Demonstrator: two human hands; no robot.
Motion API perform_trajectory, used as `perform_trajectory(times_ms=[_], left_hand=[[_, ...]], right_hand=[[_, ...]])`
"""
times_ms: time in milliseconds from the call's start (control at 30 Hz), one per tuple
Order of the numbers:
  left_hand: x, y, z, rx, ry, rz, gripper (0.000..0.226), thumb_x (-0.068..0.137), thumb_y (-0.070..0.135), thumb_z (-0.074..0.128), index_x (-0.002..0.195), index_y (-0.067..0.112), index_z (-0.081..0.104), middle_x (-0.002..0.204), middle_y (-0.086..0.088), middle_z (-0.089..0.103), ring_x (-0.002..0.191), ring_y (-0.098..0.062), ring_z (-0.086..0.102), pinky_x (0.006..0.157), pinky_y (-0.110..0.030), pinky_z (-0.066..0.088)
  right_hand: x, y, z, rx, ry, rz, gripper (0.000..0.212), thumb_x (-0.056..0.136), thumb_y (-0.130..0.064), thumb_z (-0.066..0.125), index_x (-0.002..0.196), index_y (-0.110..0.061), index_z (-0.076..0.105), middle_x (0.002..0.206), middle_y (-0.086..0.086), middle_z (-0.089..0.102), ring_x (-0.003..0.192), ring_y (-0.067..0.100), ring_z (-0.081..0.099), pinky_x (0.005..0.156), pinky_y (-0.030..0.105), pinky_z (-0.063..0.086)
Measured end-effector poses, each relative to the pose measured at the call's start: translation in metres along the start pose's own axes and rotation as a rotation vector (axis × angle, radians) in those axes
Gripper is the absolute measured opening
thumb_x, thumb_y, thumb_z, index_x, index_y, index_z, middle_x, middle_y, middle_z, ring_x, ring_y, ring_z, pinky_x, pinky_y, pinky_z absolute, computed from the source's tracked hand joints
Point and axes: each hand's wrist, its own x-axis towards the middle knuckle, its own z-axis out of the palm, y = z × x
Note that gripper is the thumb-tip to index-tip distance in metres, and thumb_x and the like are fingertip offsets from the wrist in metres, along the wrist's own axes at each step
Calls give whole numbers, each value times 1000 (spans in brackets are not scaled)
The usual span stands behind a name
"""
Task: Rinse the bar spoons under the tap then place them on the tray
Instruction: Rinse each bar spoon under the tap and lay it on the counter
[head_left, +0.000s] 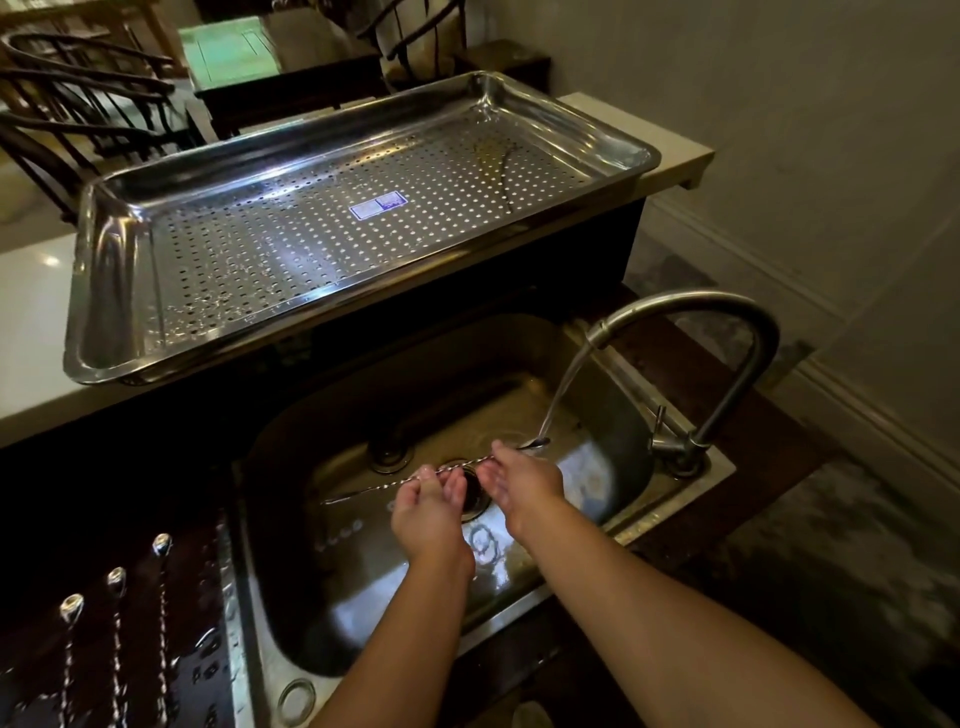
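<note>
- bar spoon (457, 468): held level over the sink (332, 587), its bowl under the water stream (563, 387) from the tap (727, 332)
- left hand (428, 512): fingers curled up under the twisted shaft near mid-length, gripping it
- right hand (524, 480): fingertips pinch the shaft just behind the bowl
- handling, as a judgement: long, thin, stiff metal – light, not fragile, but slick when wet; the twisted shaft should give better purchase than the smooth bowl, so take hold mid-shaft and support both ends to stop it swinging
- sink contents: a shallow film of water, a drain (470, 491) directly below the hands; no other utensils visible in it
- tray (111, 291): perforated steel, on the counter behind the sink; it holds one thin item near the far right, apparently a spoon (506, 176), plus a label (376, 205) at centre and water droplets
- three more spoons (117, 623) lie side by side on the dark wet surface left of the sink – apparently not yet rinsed
</note>
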Motion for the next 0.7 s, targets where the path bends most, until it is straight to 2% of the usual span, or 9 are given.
perform_trajectory(times_ms=[67, 100, 167, 267, 367, 467, 600, 700], left_hand=[[0, -1, 1, -1, 0, -1, 18, 97, 11, 49, 81, 7, 54, 77, -11, 61, 73, -17, 65, 61, -17, 58], [0, -1, 1, 2, 2, -1, 18, 97, 11, 49, 81, 7, 54, 77, -11, 61, 74, -17, 66, 61, -17, 58], [0, -1, 0, 9, 6, 0, 18, 97, 10, 49, 80, 7, 54, 78, -12, 61, 74, -18, 66, 65, -21, 59], [1, 0, -3, 28, 14, -2, 18, 97, 10, 49, 81, 7, 54, 80, -12, 61, 76, -18, 66, 78, -31, 55], [2, 0, -4, 24, 8, -6, 12, 97, 10, 49, 91, 2, 55, 82, -13, 61, 77, -19, 66, 76, -29, 56], [0, -2, -5, -1, 7, -7, 12, 97, 10, 49, 99, -1, 54, 81, -13, 61, 76, -19, 66, 68, -22, 59], [-1, -1, -4, 2, 16, -20, 10, 97, 11, 50, 91, 4, 56, 83, -13, 62, 77, -19, 67, 79, -30, 56], [-3, -3, -5, 7, 13, -22, 9, 96, 10, 51, 93, 4, 57, 82, -12, 63, 76, -17, 68, 76, -28, 55]], right_hand=[[3, -2, -2, -3, 22, -1, 14, 90, -8, 64, 86, 5, 60, 77, 14, 65, 73, 22, 67, 59, 25, 58], [5, -3, -3, -3, 40, -6, 15, 90, -9, 65, 85, 5, 60, 77, 14, 65, 73, 22, 67, 57, 23, 59], [9, -7, -7, -9, 86, -26, 16, 91, -10, 64, 80, 2, 60, 75, 14, 65, 66, 20, 66, 47, 21, 56], [18, -13, -16, -70, 162, -64, 19, 92, -14, 62, 76, -3, 60, 71, 11, 66, 61, 18, 65, 51, 23, 54], [23, -18, -21, -146, 207, -84, 23, 93, -18, 59, 75, -3, 62, 63, 9, 64, 49, 16, 58, 50, 24, 50], [26, -20, -20, -158, 217, -95, 23, 92, -17, 57, 77, -1, 62, 54, 8, 58, 41, 16, 50, 45, 27, 44], [25, -13, -16, -161, 192, -101, 23, 91, -13, 56, 71, -1, 60, 52, 8, 56, 41, 17, 49, 45, 28, 41], [21, -1, -11, -194, 149, -94, 27, 90, -11, 55, 65, -3, 57, 49, 7, 55, 39, 17, 47, 43, 27, 40]])
